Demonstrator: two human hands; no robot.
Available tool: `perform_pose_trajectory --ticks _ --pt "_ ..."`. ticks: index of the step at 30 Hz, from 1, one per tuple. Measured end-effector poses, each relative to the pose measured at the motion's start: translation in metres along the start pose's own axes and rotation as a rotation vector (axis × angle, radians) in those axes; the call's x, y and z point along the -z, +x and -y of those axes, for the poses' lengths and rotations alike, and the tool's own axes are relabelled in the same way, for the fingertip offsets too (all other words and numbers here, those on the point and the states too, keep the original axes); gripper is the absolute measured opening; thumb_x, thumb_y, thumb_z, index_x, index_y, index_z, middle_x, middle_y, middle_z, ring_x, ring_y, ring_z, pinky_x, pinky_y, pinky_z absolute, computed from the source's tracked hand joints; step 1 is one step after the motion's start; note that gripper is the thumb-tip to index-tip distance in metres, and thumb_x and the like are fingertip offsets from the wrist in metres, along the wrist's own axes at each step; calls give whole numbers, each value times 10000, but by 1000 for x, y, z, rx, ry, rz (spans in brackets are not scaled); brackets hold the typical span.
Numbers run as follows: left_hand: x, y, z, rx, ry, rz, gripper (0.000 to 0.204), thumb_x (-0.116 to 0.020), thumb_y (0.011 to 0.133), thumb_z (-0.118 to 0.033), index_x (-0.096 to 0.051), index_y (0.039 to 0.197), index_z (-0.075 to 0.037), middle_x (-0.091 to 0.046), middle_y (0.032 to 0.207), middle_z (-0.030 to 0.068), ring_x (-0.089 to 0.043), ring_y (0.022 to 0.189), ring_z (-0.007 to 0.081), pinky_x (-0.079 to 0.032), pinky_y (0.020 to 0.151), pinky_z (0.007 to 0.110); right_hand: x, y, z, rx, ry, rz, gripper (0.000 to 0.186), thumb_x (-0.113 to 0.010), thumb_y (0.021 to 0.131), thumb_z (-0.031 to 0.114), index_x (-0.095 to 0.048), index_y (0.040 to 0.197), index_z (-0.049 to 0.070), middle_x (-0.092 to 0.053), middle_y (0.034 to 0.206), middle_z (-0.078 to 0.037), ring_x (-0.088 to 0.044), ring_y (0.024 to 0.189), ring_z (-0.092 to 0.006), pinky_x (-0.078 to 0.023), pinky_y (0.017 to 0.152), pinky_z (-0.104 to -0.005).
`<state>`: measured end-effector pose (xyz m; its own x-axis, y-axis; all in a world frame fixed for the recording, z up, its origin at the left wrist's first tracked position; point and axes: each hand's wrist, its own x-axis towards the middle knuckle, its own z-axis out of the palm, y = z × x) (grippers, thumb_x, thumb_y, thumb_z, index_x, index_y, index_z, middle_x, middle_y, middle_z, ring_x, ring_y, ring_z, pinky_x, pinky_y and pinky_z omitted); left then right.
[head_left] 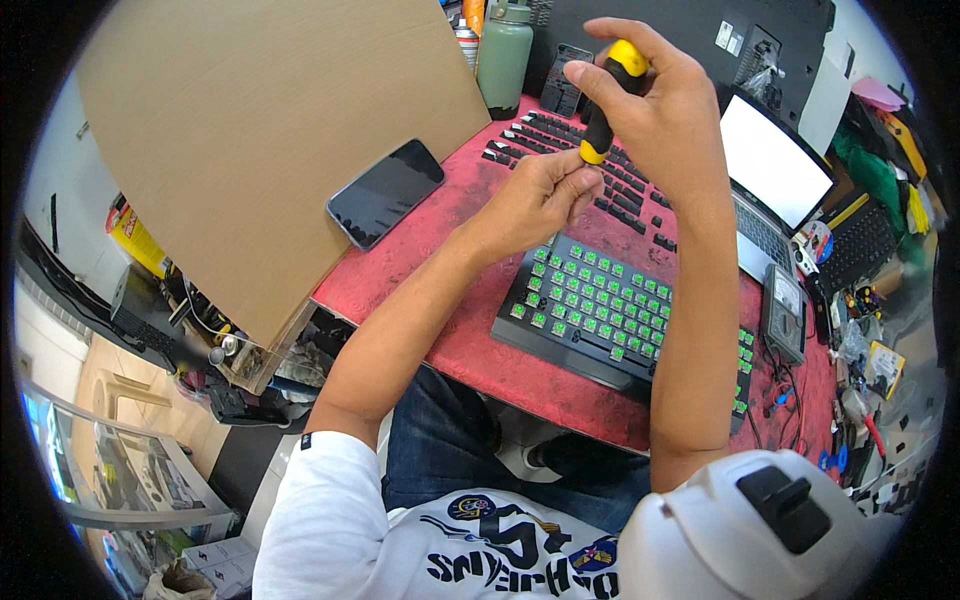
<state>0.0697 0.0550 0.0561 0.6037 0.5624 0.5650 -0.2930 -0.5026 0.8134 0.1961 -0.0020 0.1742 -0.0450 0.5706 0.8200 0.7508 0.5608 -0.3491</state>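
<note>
My right hand point(660, 115) grips a screwdriver point(601, 120) by its black and yellow handle, thumb and index finger apart near the top. Just below the handle, the fingers of my left hand point(545, 200) are pinched together around the screwdriver's lower end, hiding its shaft. Under both hands lies a dark keyboard point(560, 345) with its keycaps off and rows of green switches bare. My right forearm covers part of its right side. Loose black keycaps point(625, 190) lie in rows beyond it, partly behind my hands.
A smartphone point(386, 194) leans against a large cardboard sheet point(270, 130) on the left. Behind are a green bottle point(503, 60) and another phone point(566, 80). A laptop point(775, 165) and a grey meter point(784, 312) with cables stand right on the red tabletop point(470, 320).
</note>
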Motion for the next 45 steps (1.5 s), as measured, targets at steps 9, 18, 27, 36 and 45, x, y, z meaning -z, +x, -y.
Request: perform_pose_trajectory --ticks 9,18,27,36,45 --pt "0 0 6 19 -50 103 312 -452 1081 -200 -537 828 -38 -454 686 -29 -445 614 79 -399 573 259 8 -4 10 -34 -239 27 349 -752 876 172 -679 1178 13 -688 888 -112 -672 827 -171 -542 764 -310" --pt "0 2 7 35 -65 131 305 -461 1076 -213 -610 912 -3 -479 637 -11 -474 584 93 -411 562 262 4 -3 3 -27 28 25 381 -777 861 182 -666 1179 4 -670 896 -63 -618 795 -120 -516 728 -280" --pt "3 2 13 39 -78 178 290 -471 1069 -215 -643 990 5 -503 626 -5 -516 586 97 -447 581 274 1 -3 -4 -27 71 28 380 -800 852 196 -676 1166 20 -652 857 -29 -568 716 -100 -476 645 -245" --pt "1 -1 5 75 -127 89 272 -516 1046 -156 -647 1216 11 -583 670 6 -586 626 92 -480 609 255 2 -1 -18 33 206 58 456 -822 829 212 -658 1230 70 -658 884 -24 -578 760 -82 -469 663 -236" --pt "3 0 6 51 -67 165 334 -490 1048 -127 -592 1343 -8 -587 669 6 -584 633 86 -468 628 251 4 -4 -15 8 339 38 438 -831 810 214 -671 1172 25 -675 870 -20 -620 759 -109 -504 676 -260"
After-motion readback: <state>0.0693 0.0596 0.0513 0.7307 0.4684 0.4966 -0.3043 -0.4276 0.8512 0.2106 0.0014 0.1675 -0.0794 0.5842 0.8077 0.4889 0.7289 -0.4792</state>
